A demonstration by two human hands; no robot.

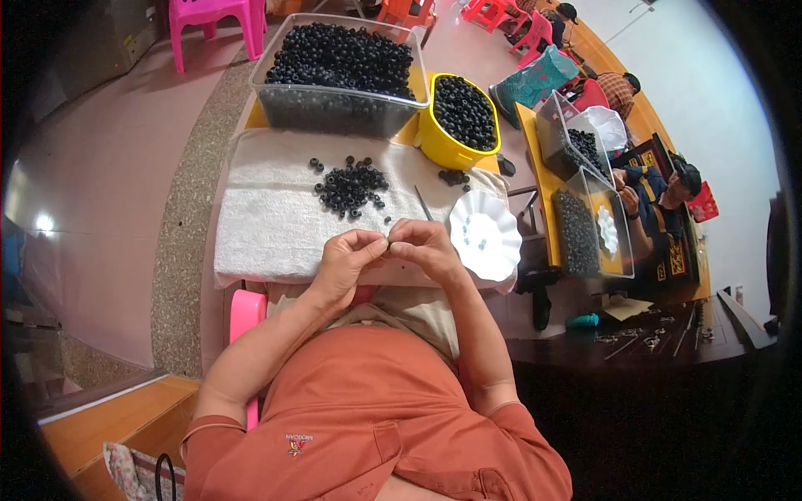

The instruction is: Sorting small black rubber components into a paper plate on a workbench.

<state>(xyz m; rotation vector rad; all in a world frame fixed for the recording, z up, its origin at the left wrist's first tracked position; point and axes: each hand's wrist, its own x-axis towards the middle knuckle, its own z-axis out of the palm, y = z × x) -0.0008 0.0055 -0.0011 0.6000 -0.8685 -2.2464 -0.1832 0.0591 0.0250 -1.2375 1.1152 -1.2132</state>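
Observation:
My left hand (349, 257) and my right hand (424, 249) meet at the near edge of a white towel (271, 209), thumbs and fingers pinched together. Between the fingertips is a small dark piece, mostly hidden; its kind cannot be made out. Just beyond them lies a loose pile of small black ring-shaped parts (351, 185), with a few strays around it. A thin dark pointed tool (423, 203) rests on the towel beyond my right hand. To the right of that hand sits a white scalloped dish (493, 213) holding a few tiny bluish bits.
Behind the towel stand a clear plastic bin (334, 113) and a yellow tub (455, 154), both full of black parts. Another table (547, 209) with clear bins is at the right, where another person (660, 200) sits. A pink stool (221, 12) is at the far left.

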